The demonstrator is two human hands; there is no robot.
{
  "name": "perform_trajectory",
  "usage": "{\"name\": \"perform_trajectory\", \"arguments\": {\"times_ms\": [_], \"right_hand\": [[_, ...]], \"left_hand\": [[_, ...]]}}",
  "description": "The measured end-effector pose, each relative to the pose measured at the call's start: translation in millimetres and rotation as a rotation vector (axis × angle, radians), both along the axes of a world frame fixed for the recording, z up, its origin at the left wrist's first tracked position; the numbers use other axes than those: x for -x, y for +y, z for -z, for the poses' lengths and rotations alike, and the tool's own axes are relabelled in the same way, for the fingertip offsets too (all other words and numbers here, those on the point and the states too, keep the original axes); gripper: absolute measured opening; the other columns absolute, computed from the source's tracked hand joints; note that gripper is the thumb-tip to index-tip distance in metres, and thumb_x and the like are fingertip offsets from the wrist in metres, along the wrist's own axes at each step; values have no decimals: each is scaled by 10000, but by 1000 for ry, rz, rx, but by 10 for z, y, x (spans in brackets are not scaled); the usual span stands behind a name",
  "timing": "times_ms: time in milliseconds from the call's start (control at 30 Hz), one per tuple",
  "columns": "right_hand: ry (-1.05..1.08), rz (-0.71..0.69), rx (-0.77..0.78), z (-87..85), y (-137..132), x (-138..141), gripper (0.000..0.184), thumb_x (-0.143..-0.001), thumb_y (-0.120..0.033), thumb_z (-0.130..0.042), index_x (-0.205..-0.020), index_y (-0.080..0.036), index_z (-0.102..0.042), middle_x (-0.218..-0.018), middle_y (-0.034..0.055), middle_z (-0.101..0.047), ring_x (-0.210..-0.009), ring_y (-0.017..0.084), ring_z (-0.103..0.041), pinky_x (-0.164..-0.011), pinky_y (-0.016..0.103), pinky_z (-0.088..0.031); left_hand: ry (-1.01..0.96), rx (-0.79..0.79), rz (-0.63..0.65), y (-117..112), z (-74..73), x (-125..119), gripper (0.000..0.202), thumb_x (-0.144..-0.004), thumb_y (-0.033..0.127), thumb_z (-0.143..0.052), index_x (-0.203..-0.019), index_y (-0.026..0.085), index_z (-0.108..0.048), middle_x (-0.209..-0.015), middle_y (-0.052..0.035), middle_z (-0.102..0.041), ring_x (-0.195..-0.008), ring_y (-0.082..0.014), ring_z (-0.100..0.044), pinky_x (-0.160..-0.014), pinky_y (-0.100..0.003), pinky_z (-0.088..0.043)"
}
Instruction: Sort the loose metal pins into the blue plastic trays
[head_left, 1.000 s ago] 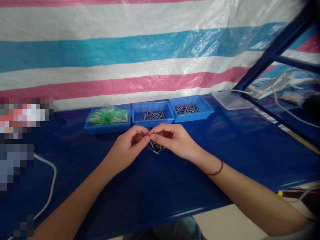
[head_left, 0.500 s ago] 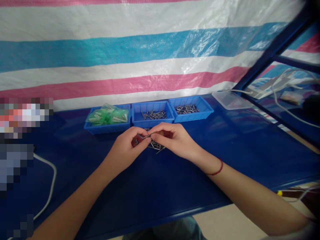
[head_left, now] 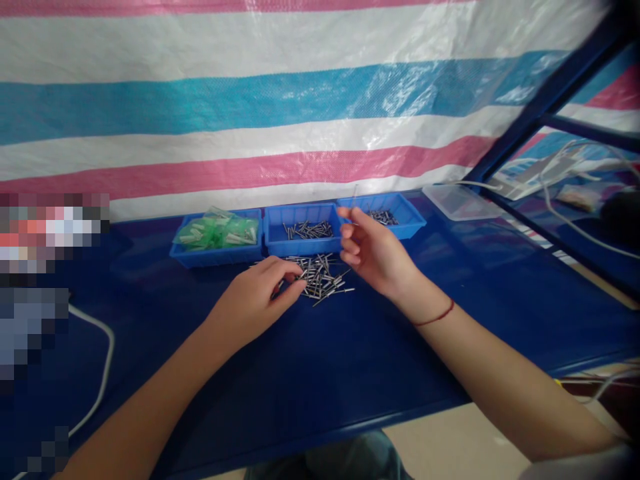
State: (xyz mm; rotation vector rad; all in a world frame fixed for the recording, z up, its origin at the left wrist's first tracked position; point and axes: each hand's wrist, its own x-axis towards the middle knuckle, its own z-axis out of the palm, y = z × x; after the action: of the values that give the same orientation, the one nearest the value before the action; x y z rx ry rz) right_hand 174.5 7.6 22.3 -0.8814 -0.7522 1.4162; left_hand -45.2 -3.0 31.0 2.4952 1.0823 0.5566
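My right hand [head_left: 375, 257] is raised at the near edge between the middle and right bins. Its fingers are closed in a pinch on a blind rivet [head_left: 355, 195], whose thin shank points up and is faint from blur. On the blue table, my left hand [head_left: 265, 287] rests at the left side of a loose pile of blind rivets [head_left: 320, 279]. Its thumb and forefinger are curved with their tips a little apart, and rivets show beside them. The other fingers of that hand are mostly hidden.
Three blue bins stand in a row behind the pile. The left bin [head_left: 220, 257] holds green plastic bags, while the middle bin [head_left: 306, 248] and right bin [head_left: 413, 230] hold rivets. A clear plastic lid [head_left: 463, 202] lies at the right, and a white cable [head_left: 107, 360] at the left.
My right hand has left my left hand and moved up and right toward the right bin with a rivet. More of the pile shows. My left hand has barely moved.
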Motion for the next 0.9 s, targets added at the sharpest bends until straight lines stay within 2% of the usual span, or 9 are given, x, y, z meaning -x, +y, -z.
{"name": "perform_trajectory", "arguments": {"times_ms": [67,133,267,400,600,667,767,833,900], "right_hand": [[87,116,52,-10,70,-121,240,-791,-416,-637,-885,-196,-647,-591,-59,-491,-427,50,-310,-385,195,-208],[106,161,92,-10,107,-191,242,-825,-413,-584,-842,-178,-642,-570,-49,-479,-419,54,-317,-377,195,-206],[66,97,121,-10,78,-148,260,-833,-405,-541,-777,-165,-624,-559,-44,-459,-410,57,-313,-379,203,-198],[-29,-5,112,-22,4,-20,284,-803,-435,-567,-748,-163,-626,-568,-42,-469,-419,56,-320,-390,212,-200],[-210,-20,70,4,-48,70,252,-807,-395,-567,-738,-160,-625,-571,-43,-462,-430,56,-308,-406,224,-177],[-347,-21,23,26,-64,100,244,-821,-379,-551,-747,-160,-628,-580,-40,-471,-443,63,-313,-416,230,-182],[-695,-41,-178,56,-112,168,263,-851,-353,-530,-702,-153,-613,-586,-30,-474,-506,81,-369,-469,235,-258],[-905,-115,-332,67,-157,218,287,-869,-338,-523,-658,-152,-578,-586,-31,-459,-543,87,-387,-515,238,-293],[-1018,-217,-418,75,-197,256,314,-893,-335,-497,-641,-154,-549,-592,-32,-452,-546,85,-383,-526,238,-294]], "left_hand": [[134,-93,109,20,46,12,221,-943,308,-465,-991,183,-641,-985,-54,-638,-890,-174,-602,-842,-309,-457],[249,-154,184,36,96,10,219,-949,260,-455,-984,175,-654,-998,-68,-635,-935,-194,-594,-872,-336,-445],[379,-182,235,45,156,-14,206,-952,219,-457,-1007,183,-653,-997,-61,-636,-898,-189,-598,-826,-329,-456],[386,-183,198,41,161,-29,183,-943,239,-485,-1004,161,-639,-982,-64,-632,-877,-183,-594,-798,-305,-463],[437,-193,220,28,171,-47,211,-962,233,-433,-927,154,-626,-960,-70,-618,-874,-185,-597,-801,-303,-467],[459,-213,219,29,183,-49,192,-957,217,-440,-910,152,-614,-953,-72,-621,-868,-197,-600,-792,-314,-469],[429,-255,167,43,184,-32,187,-960,216,-425,-900,149,-590,-892,-65,-631,-820,-209,-607,-751,-328,-469],[351,-273,121,52,163,-12,209,-974,223,-391,-902,153,-574,-846,-52,-633,-787,-200,-612,-723,-317,-463],[229,-260,79,54,133,3,224,-983,241,-369,-909,163,-566,-841,-41,-635,-777,-178,-613,-710,-291,-458]]}}
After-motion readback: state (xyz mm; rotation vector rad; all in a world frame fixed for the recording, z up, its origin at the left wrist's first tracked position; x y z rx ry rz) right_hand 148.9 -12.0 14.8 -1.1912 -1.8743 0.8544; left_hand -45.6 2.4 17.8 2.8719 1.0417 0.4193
